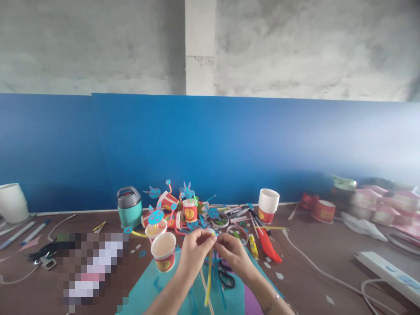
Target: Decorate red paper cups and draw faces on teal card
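My left hand is closed in a pinch, with a yellow straw hanging down from its fingers. Close beside it, my right hand pinches at the top of the straw, the fingertips of both hands nearly meeting. What the right fingertips hold is too small to make out. Below them lies teal paper, with black-handled scissors and a thin wooden stick on it. An upright paper cup stands left of my hands. Behind are several red cups with straws and blue paper cutouts.
A glue stick and a red-orange tool lie to the right. Stacked white cups stand further back. A power strip and its cable occupy the right side. At back left is a teal container. Paper scraps are scattered about.
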The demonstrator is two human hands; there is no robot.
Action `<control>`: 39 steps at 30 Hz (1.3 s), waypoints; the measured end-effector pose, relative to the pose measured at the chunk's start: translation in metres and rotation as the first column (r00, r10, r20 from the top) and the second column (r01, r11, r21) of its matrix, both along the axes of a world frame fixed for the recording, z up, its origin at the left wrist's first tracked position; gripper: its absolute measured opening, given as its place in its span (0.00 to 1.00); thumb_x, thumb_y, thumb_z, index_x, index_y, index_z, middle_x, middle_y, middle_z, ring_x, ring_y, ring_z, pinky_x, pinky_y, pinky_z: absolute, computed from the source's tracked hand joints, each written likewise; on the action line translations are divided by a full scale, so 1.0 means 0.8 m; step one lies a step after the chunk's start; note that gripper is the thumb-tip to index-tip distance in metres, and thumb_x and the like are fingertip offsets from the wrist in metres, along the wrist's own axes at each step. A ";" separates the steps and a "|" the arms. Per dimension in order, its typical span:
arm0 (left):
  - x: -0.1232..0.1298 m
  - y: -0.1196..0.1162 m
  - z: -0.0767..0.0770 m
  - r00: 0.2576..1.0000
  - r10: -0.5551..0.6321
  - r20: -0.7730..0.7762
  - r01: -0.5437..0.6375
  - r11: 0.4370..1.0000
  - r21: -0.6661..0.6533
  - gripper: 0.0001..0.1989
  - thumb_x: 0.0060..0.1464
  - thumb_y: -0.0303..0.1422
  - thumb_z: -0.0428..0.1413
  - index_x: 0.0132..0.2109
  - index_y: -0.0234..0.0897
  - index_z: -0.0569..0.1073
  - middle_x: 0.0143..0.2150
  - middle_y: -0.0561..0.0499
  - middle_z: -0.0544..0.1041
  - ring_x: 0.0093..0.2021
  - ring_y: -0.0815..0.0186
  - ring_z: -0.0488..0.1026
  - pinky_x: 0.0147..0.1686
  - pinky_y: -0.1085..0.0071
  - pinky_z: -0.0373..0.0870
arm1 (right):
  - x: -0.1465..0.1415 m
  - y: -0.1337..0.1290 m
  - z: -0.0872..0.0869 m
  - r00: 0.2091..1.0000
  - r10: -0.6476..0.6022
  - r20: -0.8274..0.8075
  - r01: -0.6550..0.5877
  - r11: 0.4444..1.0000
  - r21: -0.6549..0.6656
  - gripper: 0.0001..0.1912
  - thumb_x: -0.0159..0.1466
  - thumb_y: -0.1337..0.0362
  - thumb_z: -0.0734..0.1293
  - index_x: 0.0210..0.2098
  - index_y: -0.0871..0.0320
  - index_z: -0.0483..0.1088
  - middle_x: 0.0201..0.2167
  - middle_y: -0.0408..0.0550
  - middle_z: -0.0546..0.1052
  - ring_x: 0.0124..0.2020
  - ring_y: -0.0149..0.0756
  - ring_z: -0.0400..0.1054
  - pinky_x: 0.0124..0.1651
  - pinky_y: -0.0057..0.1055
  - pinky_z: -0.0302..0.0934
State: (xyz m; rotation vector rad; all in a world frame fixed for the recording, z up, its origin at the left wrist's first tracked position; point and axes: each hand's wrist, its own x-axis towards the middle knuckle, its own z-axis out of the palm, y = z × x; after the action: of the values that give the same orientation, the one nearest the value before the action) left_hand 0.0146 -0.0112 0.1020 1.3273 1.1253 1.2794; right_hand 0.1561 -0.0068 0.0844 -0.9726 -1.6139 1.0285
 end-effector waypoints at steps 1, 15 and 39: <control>-0.001 0.000 0.000 1.000 0.003 -0.028 -0.003 1.000 0.028 0.12 0.44 0.40 0.60 0.31 0.34 0.76 0.26 0.49 0.77 0.28 0.64 0.71 0.27 0.73 0.65 | -0.001 -0.001 0.001 1.000 -0.002 0.004 0.002 1.000 0.005 0.18 0.58 0.51 0.66 0.24 0.59 0.65 0.17 0.38 0.62 0.20 0.26 0.51 0.22 0.25 0.45; -0.003 -0.002 0.002 0.899 -0.176 0.402 0.280 0.935 -0.219 0.16 0.38 0.43 0.66 0.26 0.33 0.74 0.22 0.53 0.73 0.25 0.67 0.69 0.29 0.70 0.68 | 0.001 -0.001 0.002 0.969 0.022 -0.245 -0.066 0.983 -0.173 0.20 0.50 0.49 0.73 0.24 0.60 0.67 0.15 0.36 0.64 0.17 0.23 0.52 0.20 0.24 0.41; 0.000 -0.005 -0.015 0.746 -0.251 0.617 0.500 0.823 -0.269 0.15 0.41 0.41 0.66 0.34 0.39 0.74 0.28 0.52 0.75 0.32 0.66 0.73 0.32 0.72 0.67 | 0.004 -0.001 -0.004 0.865 0.041 -0.500 -0.253 0.896 -0.364 0.17 0.49 0.56 0.75 0.24 0.59 0.66 0.18 0.37 0.65 0.18 0.23 0.55 0.21 0.22 0.47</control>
State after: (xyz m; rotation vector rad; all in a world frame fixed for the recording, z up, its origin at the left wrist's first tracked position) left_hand 0.0148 -0.0153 0.0901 0.7217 0.6052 0.9426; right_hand 0.1590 -0.0080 0.0809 -0.7779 -1.0785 1.6331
